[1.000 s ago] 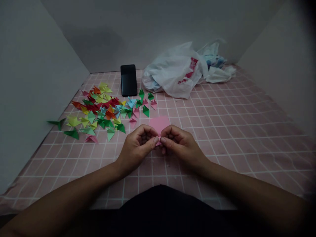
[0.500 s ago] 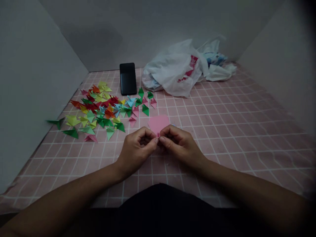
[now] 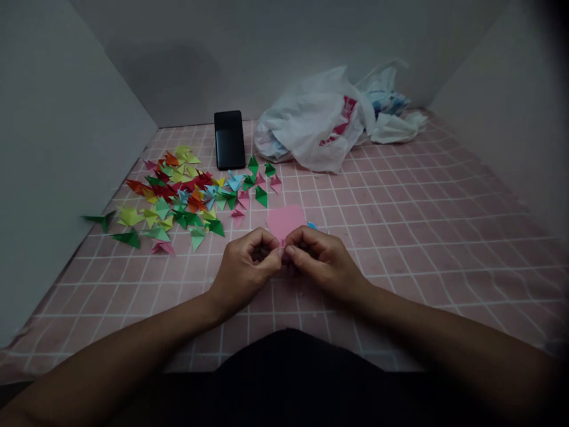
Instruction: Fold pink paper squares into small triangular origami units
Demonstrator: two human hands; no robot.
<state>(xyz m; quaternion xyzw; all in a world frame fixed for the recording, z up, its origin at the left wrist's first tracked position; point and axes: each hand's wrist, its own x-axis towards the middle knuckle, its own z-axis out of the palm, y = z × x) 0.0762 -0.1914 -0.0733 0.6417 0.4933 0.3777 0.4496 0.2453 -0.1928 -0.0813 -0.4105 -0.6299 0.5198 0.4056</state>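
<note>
My left hand (image 3: 249, 258) and my right hand (image 3: 322, 258) meet at their fingertips, thumbs and forefingers pinched. Between the tips a sliver of pink folded paper (image 3: 283, 242) shows; the fingers cover most of it. Just beyond them is a flat pink paper sheet (image 3: 285, 219), its near edge hidden by the hands. Whether it joins the pinched piece, I cannot tell. A small blue bit (image 3: 312, 226) peeks out behind my right hand. To the left lies a heap of small folded paper pieces (image 3: 186, 196) in red, orange, yellow, green, blue and pink.
A black phone (image 3: 230, 140) leans upright at the back. Right of it, a crumpled white plastic bag (image 3: 306, 121) and another wrapped bundle (image 3: 391, 107) rest against the wall. A pink checked cloth (image 3: 427, 237) covers the table, with pale walls on three sides.
Both hands stay pinched together, with only a slight shift of the fingers. More of the blue bit shows behind my right hand. The view has tilted a little.
</note>
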